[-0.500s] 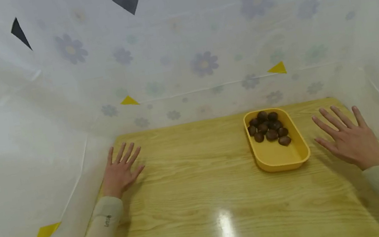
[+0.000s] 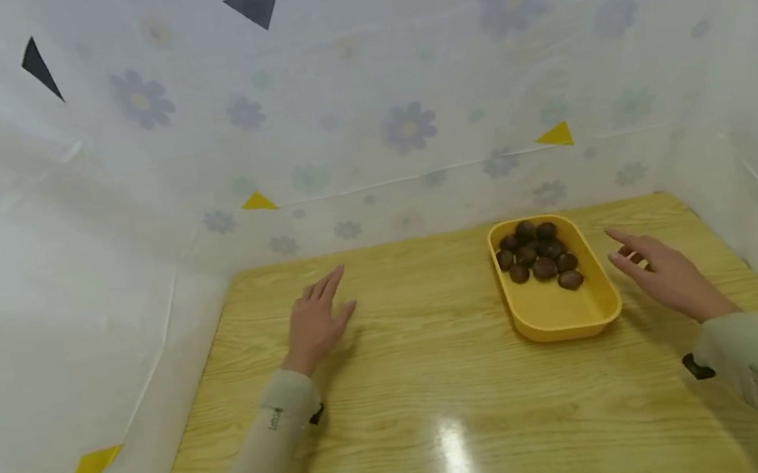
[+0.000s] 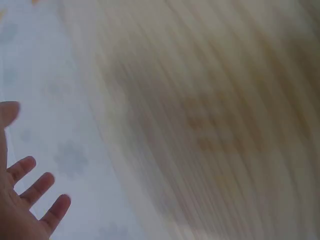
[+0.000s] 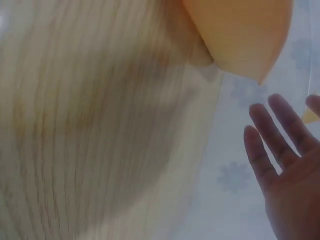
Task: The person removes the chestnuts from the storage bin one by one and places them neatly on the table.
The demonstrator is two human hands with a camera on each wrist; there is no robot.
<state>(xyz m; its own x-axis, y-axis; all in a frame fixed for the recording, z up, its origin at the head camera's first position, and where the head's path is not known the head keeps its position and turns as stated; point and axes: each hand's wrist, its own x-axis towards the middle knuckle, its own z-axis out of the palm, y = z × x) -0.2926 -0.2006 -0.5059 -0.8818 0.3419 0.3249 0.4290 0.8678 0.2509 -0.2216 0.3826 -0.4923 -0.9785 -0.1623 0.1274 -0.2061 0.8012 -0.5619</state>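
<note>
A yellow tray (image 2: pixel 563 314) with rounded corners stands on the right half of the table. Several dark brown, nut-like round things (image 2: pixel 544 268) lie heaped at its far end. My right hand (image 2: pixel 671 278) hovers just right of the tray, fingers loosely bent, holding nothing. In the right wrist view the tray's outer wall (image 4: pixel 240 35) shows above that hand's spread fingers (image 4: pixel 272 135). My left hand (image 2: pixel 315 328) is over the left part of the table, palm down with thumb apart. It holds nothing, and its fingers (image 3: pixel 40 190) look relaxed in the left wrist view.
The wood-grain table (image 2: pixel 408 400) ends at a white flowered curtain (image 2: pixel 359 122) at the back. White sheeting closes in both sides. Black, grey and yellow triangles are stuck on it. Each sleeve has a dark band part at the wrist.
Both hands have turned from flat and spread to a sideways pose. The left hand has moved right, toward the middle; the right hand has come slightly left, closer to the tray.
</note>
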